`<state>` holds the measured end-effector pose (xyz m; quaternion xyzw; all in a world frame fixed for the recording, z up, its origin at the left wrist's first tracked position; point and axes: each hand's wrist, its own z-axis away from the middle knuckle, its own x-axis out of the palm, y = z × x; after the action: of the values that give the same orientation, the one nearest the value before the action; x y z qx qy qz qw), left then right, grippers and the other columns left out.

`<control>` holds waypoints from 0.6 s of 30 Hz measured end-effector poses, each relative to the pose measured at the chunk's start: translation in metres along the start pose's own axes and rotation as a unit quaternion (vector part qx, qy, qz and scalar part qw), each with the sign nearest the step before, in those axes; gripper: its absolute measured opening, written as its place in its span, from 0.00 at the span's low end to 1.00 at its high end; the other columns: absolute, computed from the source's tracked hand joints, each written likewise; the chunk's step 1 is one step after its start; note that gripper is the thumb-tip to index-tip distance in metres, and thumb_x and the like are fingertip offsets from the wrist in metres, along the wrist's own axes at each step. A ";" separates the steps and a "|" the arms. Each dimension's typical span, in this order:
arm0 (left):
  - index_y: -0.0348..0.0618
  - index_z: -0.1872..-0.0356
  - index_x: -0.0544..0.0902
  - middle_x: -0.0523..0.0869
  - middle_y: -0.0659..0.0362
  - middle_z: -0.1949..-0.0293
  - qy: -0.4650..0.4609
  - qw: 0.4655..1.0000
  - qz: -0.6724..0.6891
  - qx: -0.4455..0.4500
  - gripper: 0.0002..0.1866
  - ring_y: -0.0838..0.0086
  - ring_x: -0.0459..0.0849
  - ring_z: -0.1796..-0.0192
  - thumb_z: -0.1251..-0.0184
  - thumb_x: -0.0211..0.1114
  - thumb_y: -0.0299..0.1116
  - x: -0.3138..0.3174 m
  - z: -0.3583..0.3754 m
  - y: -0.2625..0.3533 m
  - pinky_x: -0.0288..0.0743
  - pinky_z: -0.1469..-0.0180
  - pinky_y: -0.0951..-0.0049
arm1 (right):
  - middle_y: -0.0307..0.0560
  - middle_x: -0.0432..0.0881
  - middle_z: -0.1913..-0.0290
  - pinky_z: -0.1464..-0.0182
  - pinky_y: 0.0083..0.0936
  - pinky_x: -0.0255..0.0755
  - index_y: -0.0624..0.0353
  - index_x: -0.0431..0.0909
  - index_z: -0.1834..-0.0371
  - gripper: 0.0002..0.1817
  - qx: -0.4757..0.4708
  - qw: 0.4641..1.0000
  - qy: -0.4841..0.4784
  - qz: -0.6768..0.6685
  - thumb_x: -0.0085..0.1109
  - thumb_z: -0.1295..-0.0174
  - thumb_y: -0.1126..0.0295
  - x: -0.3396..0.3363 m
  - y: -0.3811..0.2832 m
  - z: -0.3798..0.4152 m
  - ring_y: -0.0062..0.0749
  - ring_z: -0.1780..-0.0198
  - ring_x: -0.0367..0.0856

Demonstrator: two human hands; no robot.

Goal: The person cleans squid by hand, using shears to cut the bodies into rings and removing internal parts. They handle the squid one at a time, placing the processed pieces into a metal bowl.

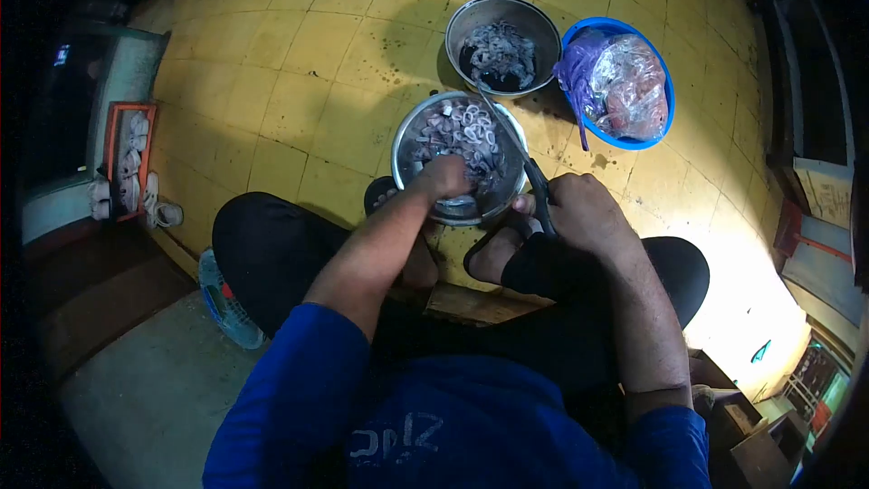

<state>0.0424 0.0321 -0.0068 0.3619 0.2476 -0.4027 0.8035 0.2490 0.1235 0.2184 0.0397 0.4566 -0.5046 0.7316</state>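
Observation:
A metal bowl stands on the floor between my feet, with pale squid rings and darker squid pieces inside. My left hand is closed and reaches down into this bowl among the squid; its fingertips are hidden. In my right hand, at the bowl's right side, is a knife by its black handle. The long blade slants up and left across the bowl's right rim, its tip near the pot. Behind the bowl, a metal pot holds more squid in dark liquid.
A blue basin with a purple bag and a clear plastic bag stands right of the pot. Yellow floor tiles carry wet spots. Shoes on an orange rack are at far left. A green-blue basket lies beside my left leg.

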 end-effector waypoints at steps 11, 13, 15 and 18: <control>0.42 0.52 0.77 0.81 0.60 0.60 -0.036 0.943 0.331 -0.007 0.18 0.77 0.80 0.62 0.45 0.64 0.18 -0.131 0.054 0.015 0.77 0.64 0.76 | 0.69 0.82 0.68 0.51 0.46 0.74 0.70 0.81 0.70 0.34 0.026 0.999 -0.020 -0.008 0.51 0.37 0.41 -0.009 0.001 0.008 0.60 0.58 0.82; 0.42 0.53 0.77 0.82 0.61 0.60 0.011 0.934 0.357 0.010 0.17 0.78 0.80 0.62 0.44 0.65 0.19 -0.136 0.063 0.017 0.78 0.65 0.77 | 0.69 0.82 0.67 0.51 0.46 0.74 0.70 0.81 0.69 0.37 0.017 0.999 -0.015 -0.034 0.49 0.37 0.38 0.000 0.006 0.005 0.60 0.56 0.82; 0.39 0.52 0.75 0.82 0.59 0.61 0.068 0.907 0.415 -0.009 0.16 0.77 0.82 0.64 0.41 0.66 0.22 -0.145 0.085 0.028 0.78 0.69 0.77 | 0.70 0.82 0.62 0.48 0.47 0.73 0.72 0.81 0.62 0.46 0.018 0.996 -0.035 -0.083 0.42 0.40 0.28 0.004 0.004 0.006 0.60 0.52 0.81; 0.37 0.51 0.74 0.83 0.56 0.61 0.104 0.798 0.593 -0.014 0.16 0.74 0.84 0.64 0.39 0.66 0.23 -0.154 0.112 0.040 0.80 0.68 0.77 | 0.69 0.82 0.58 0.45 0.45 0.72 0.71 0.80 0.55 0.52 -0.027 0.978 -0.068 -0.194 0.38 0.45 0.23 0.012 -0.001 0.007 0.60 0.49 0.80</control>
<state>0.0027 0.0334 0.1834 0.4666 0.0720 0.1962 0.8594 0.2537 0.1106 0.2144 -0.1038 0.4181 -0.6264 0.6497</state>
